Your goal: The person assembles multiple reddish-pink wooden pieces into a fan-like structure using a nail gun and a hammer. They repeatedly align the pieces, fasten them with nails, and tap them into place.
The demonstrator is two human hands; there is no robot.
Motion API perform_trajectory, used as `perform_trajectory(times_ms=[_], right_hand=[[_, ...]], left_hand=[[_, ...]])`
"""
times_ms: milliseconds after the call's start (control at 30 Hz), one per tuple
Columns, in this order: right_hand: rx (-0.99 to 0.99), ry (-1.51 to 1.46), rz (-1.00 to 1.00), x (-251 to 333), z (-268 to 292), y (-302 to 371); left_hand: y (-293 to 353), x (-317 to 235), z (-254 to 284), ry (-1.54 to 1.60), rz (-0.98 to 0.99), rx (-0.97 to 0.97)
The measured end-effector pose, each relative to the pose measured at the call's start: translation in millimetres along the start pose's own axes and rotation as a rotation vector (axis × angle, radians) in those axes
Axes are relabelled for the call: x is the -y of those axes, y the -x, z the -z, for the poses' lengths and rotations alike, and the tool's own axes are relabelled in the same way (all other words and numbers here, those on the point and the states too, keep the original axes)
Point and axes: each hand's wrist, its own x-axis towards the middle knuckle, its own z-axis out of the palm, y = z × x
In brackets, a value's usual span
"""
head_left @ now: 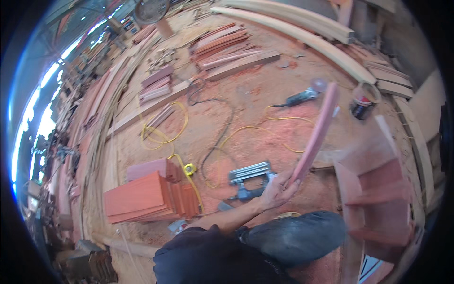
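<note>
My left hand [279,190] is closed around the lower end of a long, reddish wooden strip [318,128]. The strip slants up and away to the right, slightly blurred. Just left of this hand, a nail gun [248,182] with a silver magazine lies on the dusty floor. My right hand is out of sight. To the right stands a reddish wooden frame with box-like compartments [378,187], its upper part smeared by motion. My bent knee [302,236] is below the hand.
Stacked reddish boards [137,199] lie at left, beside a yellow tape measure [189,169]. An angle grinder [302,97] and a dark bucket [363,105] are farther off at right. A yellow hose [246,128] and a dark cable [231,113] cross the floor. Long beams [302,35] lie behind.
</note>
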Motion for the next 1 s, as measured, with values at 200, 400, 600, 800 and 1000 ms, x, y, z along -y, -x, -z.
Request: perform_trajectory(times_ms=[200, 400, 600, 800, 1000], right_hand=[[0.019, -0.79, -0.055, 15, -29, 27], [-0.097, -1.228, 0.085, 55, -43, 46], [-0.245, -1.735, 0.154, 37, -35, 46], [-0.479, -1.812, 0.27, 8, 24, 54], [-0.733, -1.437, 0.058, -83, 96, 148]], left_hand=[[-33, -139, -169, -0.188, -1.045, 0.172], [11, -221, -326, -0.713, -1.401, 0.159], [-44, -275, -359, -0.507, -0.821, 1.286], [-117, -229, -395, -0.31, -0.369, 0.822], [-104, -200, -396, -0.525, -0.631, 0.982]])
